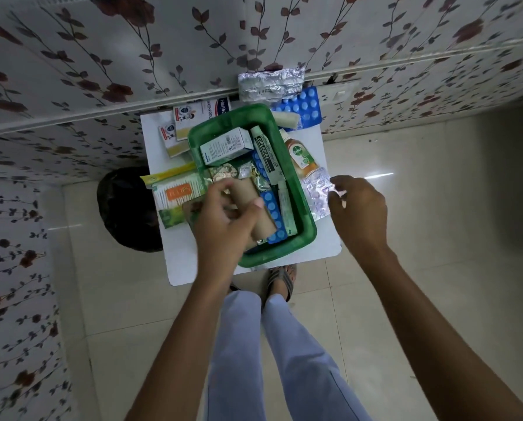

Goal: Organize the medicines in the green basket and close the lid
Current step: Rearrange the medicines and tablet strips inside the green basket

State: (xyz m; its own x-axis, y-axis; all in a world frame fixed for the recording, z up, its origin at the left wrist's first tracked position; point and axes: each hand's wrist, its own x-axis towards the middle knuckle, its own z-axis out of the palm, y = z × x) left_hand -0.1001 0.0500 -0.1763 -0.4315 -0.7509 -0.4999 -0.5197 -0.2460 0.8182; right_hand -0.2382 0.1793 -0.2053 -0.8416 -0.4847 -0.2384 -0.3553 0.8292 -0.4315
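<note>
A green basket point(306, 235) stands on a small white table point(324, 241). Inside it lie a white medicine box point(225, 146), a Cipladine tube point(266, 153), blue pill strips point(272, 212) and foil sachets. My left hand point(223, 221) is shut on a tan bandage roll point(254, 208), held over the basket's near left part. My right hand point(359, 208) hovers open at the basket's right, fingertips touching a silver pill strip point(316, 189) on the table. No lid can be picked out.
Around the basket lie a Dettol bottle point(299, 154), a cotton-bud pack point(175, 197), small plaster boxes point(181, 126), a large blue pill strip point(304, 107), a gauze roll point(289, 120) and a silver foil strip point(269, 83). A black bag point(126, 208) sits left of the table.
</note>
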